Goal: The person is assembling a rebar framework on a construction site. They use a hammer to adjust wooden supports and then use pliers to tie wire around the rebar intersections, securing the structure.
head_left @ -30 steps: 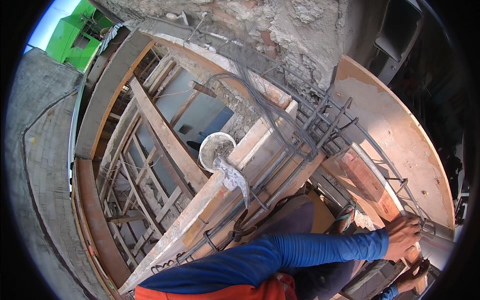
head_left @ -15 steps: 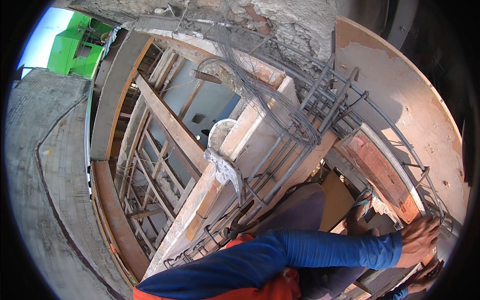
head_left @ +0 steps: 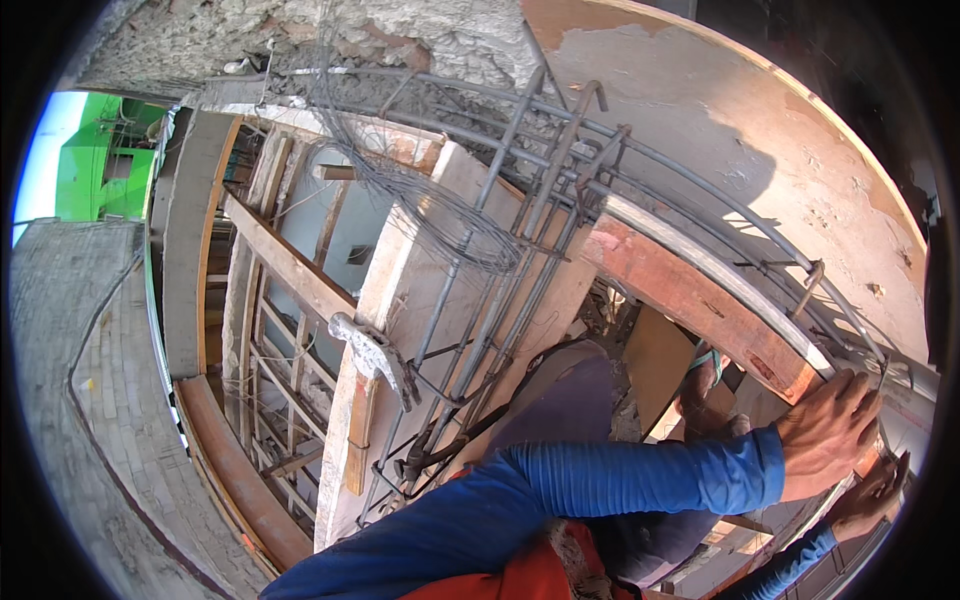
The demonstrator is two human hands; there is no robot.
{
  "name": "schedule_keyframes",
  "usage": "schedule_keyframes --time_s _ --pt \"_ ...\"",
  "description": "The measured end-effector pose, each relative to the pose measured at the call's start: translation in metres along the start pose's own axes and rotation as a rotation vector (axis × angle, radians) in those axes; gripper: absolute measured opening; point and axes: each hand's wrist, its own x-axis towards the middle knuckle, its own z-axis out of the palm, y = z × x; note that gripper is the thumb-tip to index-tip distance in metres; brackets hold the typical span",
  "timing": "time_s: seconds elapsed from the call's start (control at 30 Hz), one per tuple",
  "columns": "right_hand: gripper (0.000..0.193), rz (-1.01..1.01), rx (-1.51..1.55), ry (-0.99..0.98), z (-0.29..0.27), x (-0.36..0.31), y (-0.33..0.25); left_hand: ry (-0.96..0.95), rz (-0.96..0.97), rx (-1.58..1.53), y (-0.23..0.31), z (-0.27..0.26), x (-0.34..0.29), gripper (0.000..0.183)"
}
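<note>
My left arm, in a blue sleeve, reaches across to the right. At its end my left hand has its fingers curled down over the near end of a reddish wooden plank. Just below and to the right is my right hand, its fingers stretched out beside the formwork edge; nothing shows in it. Steel reinforcing bars tied with stirrups run behind the plank. A claw hammer with a cement-splattered head rests on the edge of a pale form board, away from both hands.
A coil of thin tie wire lies over the bars. A broad plywood panel stands at the upper right. On the left, timber braces cross an open drop beside a block wall. A sandalled foot shows below.
My view has turned right, so the hammer, wire and bars sit further left. The left hand stays at the plank's end. More of my right hand and sleeve shows.
</note>
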Motion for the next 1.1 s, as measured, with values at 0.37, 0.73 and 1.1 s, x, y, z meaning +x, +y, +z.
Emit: schedule_keyframes --time_s 0.37,0.73,1.1 --pt "0.028 0.044 0.048 -0.155 0.0 0.047 -0.039 -0.207 0.09 0.21 -0.002 -0.034 0.021 0.046" --pt "0.035 -0.389 -0.112 0.143 -0.009 0.06 -0.1 -0.356 0.147 0.22 -0.008 -0.057 0.013 0.058" --pt "0.038 -0.539 -0.086 -0.092 0.06 0.106 -0.159 -0.286 -0.011 0.458 -0.029 -0.1 -0.009 0.064"
